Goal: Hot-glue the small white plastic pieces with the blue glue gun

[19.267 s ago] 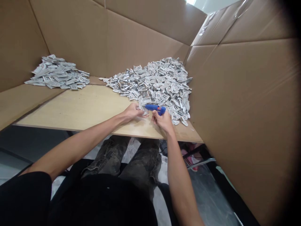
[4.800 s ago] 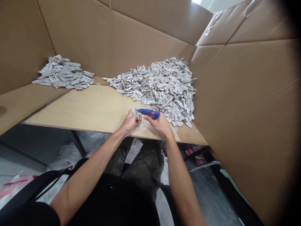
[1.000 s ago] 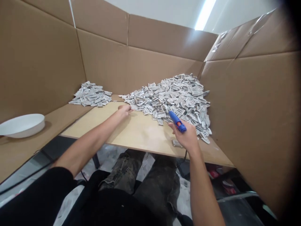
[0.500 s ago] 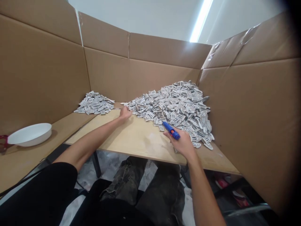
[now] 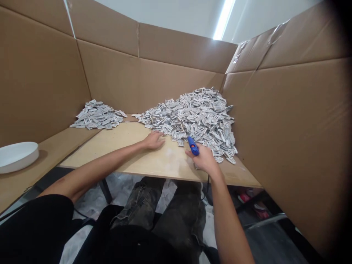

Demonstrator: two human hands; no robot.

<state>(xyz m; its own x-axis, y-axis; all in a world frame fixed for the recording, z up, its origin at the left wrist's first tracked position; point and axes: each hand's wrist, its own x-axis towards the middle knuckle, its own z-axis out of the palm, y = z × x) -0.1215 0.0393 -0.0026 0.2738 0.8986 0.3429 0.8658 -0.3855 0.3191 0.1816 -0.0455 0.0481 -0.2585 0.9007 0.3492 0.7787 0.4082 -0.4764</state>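
Observation:
My right hand [image 5: 205,157] is closed around the handle of a blue corded tool [image 5: 193,146] that looks like a glue gun, with a bit of orange on its body. Its tip points away from me, at the front edge of a big heap of small whitish, slotted, buckle-like pieces [image 5: 203,113]. To the left of it, my left hand [image 5: 154,140] lies low over the table [image 5: 132,157], fingers stretched toward the near edge of the heap. I see nothing held in it.
A smaller pile of the same pieces [image 5: 99,115] sits at the back left. On the left board stands a white bowl [image 5: 19,156]. Cardboard walls [image 5: 176,73] enclose the back and both sides. A dark cord [image 5: 208,183] hangs below my right hand.
My left hand has come back from the left end of the heap, moving right and toward me, its fingers now extended. The right hand still holds the blue tool. The camera view has shifted.

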